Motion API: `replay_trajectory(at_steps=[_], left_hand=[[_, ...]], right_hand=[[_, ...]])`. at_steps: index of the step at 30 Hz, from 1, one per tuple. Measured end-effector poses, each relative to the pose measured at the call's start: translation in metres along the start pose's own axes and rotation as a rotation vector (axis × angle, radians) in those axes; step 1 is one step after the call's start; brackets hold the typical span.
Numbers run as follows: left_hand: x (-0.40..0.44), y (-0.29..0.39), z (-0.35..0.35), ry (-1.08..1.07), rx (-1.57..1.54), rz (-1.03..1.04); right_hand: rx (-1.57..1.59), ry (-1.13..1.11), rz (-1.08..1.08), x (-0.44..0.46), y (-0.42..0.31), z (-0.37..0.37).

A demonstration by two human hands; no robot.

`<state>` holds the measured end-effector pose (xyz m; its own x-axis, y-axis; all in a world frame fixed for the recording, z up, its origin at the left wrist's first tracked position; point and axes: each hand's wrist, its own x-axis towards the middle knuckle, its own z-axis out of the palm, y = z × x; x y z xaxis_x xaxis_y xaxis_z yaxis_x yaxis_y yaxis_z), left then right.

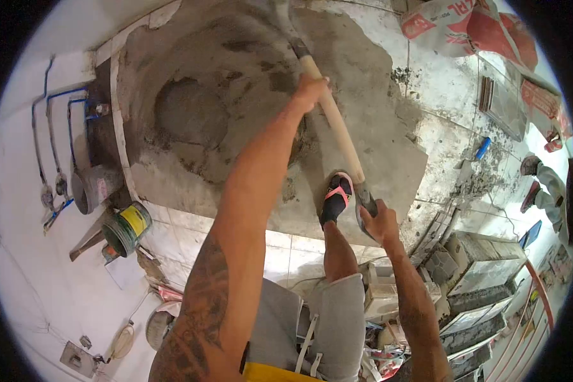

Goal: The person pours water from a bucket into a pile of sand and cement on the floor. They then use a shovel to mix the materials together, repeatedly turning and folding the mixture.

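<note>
A shovel [333, 118] with a pale wooden shaft slants across the middle of the head view. My left hand [311, 92] is wrapped round the upper shaft, near the dark metal socket. Lower down, my right hand [382, 223] grips the dark handle end [365, 198]. The blade end is at the top edge, blurred and partly cut off. Under the shovel spreads wet grey mortar [369, 83], with a round, darker wet hollow [191, 114] on the left. My sandalled foot [339, 189] stands at the mortar's lower edge, beside the handle.
Red-and-white sacks [452, 28] lie at the upper right, near stacked tiles [503, 105] and a blue object [483, 148]. Buckets [126, 229] stand at the left wall below blue pipes [48, 95]. Boxes [484, 254] crowd the lower right. Another person's legs [547, 191] show at the right edge.
</note>
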<state>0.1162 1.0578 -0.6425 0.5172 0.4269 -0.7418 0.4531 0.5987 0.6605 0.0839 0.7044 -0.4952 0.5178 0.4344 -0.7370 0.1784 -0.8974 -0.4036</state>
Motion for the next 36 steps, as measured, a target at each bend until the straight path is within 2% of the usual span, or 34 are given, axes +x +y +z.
replay_trajectory(at_steps=[2,4,7,10,12,13,16,17,19,22,25,28,36], left_hand=[[0.03,0.001,-0.007,-0.002,-0.011,0.01],[0.056,-0.005,-0.023,-0.028,-0.039,0.03],[0.071,0.004,-0.042,-0.01,0.281,0.038],[0.054,0.036,-0.036,0.146,0.125,-0.017],[0.063,0.035,-0.048,0.274,0.025,-0.041],[0.065,0.036,-0.054,0.339,-0.023,-0.053],[0.039,0.055,-0.061,0.301,-0.316,0.009],[0.048,0.053,-0.068,0.308,-0.319,0.022],[0.076,0.031,-0.078,0.323,-0.336,0.035],[-0.002,0.076,-0.036,0.386,-0.514,0.02],[0.005,0.049,-0.045,0.244,-0.441,0.08],[-0.049,0.063,-0.02,0.301,-0.483,0.076],[-0.117,0.036,-0.011,0.217,-0.571,0.102]], right_hand=[[0.015,0.036,-0.086,0.038,0.007,0.004],[-0.051,-0.035,-0.078,0.065,-0.001,-0.005],[-0.07,-0.164,-0.039,0.092,-0.011,-0.026],[-0.157,-0.235,-0.116,0.119,-0.032,-0.065],[-0.273,-0.251,-0.227,0.14,-0.044,-0.094],[-0.302,-0.294,-0.189,0.146,-0.055,-0.109],[-0.409,-0.294,-0.255,0.156,-0.079,-0.142],[-0.413,-0.268,-0.298,0.155,-0.083,-0.148],[-0.429,-0.227,-0.377,0.152,-0.081,-0.164],[-0.474,-0.27,-0.26,0.131,-0.089,-0.184],[-0.516,-0.243,-0.217,0.096,-0.099,-0.201],[-0.499,-0.238,-0.194,0.063,-0.098,-0.211],[-0.567,-0.147,-0.165,-0.019,-0.084,-0.199]])
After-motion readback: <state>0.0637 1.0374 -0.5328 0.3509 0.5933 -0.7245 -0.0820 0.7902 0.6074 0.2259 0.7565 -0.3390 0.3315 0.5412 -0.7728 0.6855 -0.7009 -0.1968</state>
